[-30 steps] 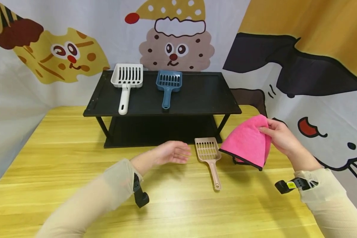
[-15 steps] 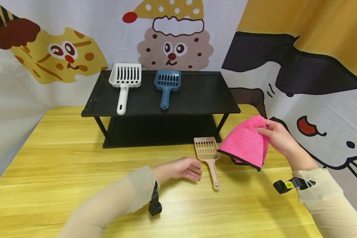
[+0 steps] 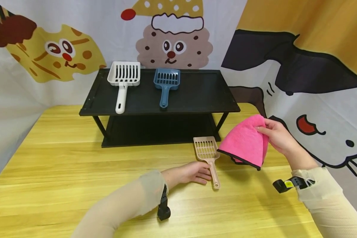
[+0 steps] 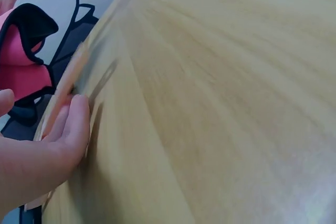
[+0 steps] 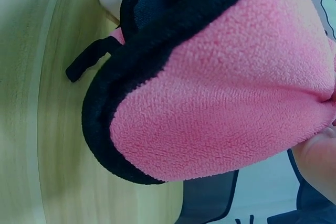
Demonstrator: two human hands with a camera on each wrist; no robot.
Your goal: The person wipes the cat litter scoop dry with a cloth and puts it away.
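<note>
In the head view my left hand (image 3: 195, 172) is at the handle of a beige slotted litter scoop (image 3: 206, 148) lying on the table. Its fingertips reach the upper handle from the left, with the fingers fairly straight. The left wrist view shows the scoop's handle (image 4: 67, 85) between the thumb and the fingers (image 4: 77, 121), seen edge-on. My right hand (image 3: 281, 136) pinches a folded pink cloth (image 3: 247, 140) with black edging by its upper right part, held up over the table. The right wrist view shows the cloth's black loop (image 5: 86, 60) hanging out.
A black two-tier rack (image 3: 196, 96) stands at the back of the wooden table (image 3: 62, 172). On its top tier lie a white litter scoop (image 3: 122, 87) and a blue litter scoop (image 3: 166, 84). A printed curtain (image 3: 116, 29) closes off the back and sides.
My left hand has moved right and toward the front, from left of the beige litter scoop to its handle. My right hand stays with the cloth, almost still.
</note>
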